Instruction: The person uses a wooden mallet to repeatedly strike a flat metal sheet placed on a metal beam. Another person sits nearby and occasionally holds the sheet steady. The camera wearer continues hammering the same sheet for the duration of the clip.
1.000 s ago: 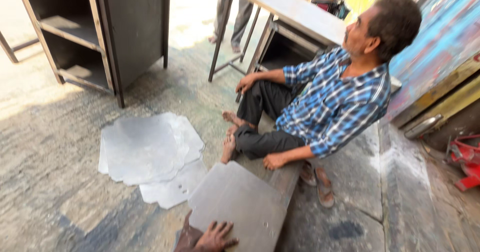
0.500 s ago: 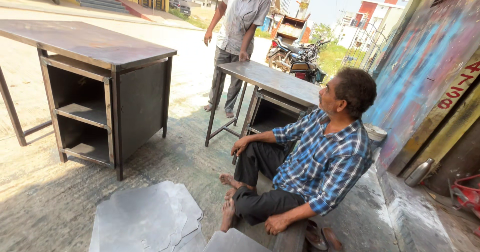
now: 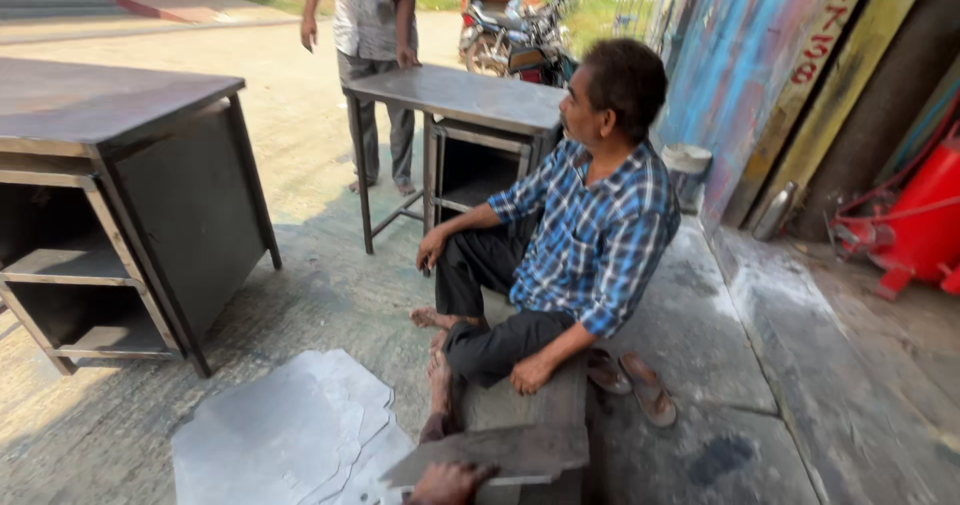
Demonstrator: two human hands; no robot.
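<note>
My left hand (image 3: 450, 483) shows only at the bottom edge, its fingers on the near edge of a grey metal sheet (image 3: 500, 450) that it holds tilted, almost edge-on. The sheet rests over a low steel bench (image 3: 545, 405). A person in a blue checked shirt (image 3: 590, 235) sits on that bench just beyond the sheet, bare feet near it, one hand on the bench. My right hand is out of view.
Cut grey metal sheets (image 3: 290, 435) lie on the floor to the left. A dark metal desk (image 3: 170, 195) stands at left, a second desk (image 3: 460, 95) behind, with a standing person (image 3: 370, 25) at it. Sandals (image 3: 630, 380), a white bucket (image 3: 688, 165) and a red cylinder (image 3: 910, 215) are right.
The camera tilted up and then partly down again. The sheet lay flat under my hand a second ago; now it stands tilted, seen nearly edge-on.
</note>
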